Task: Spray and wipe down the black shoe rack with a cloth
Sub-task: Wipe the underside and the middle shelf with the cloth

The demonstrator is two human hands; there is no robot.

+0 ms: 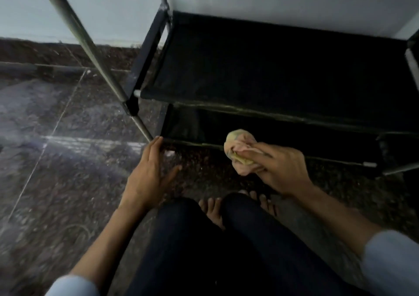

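Shoe rack (260, 68), black with fabric shelves and metal poles, stood on the dark speckled floor (56, 171) against a pale wall (102, 5), filling the upper right of the view. Its upper visible shelf stretched wide across the frame, and a lower shelf (283, 136) sat beneath it close to the floor. A silver corner pole (90, 52) slanted down through the black joint at the rack's near left corner. The person crouched in front, dark trousers (192, 250) and bare toes (213, 207) showing at the bottom edge. The left hand (150, 173) lay released, fingers straight, its fingertips reaching the foot of that corner pole at the lower shelf's front edge. The right hand (278, 168) grasped a bunched yellowish cloth (240, 152), holding it just in front of the lower shelf's front rim; whether the cloth touched the rim could not be told.
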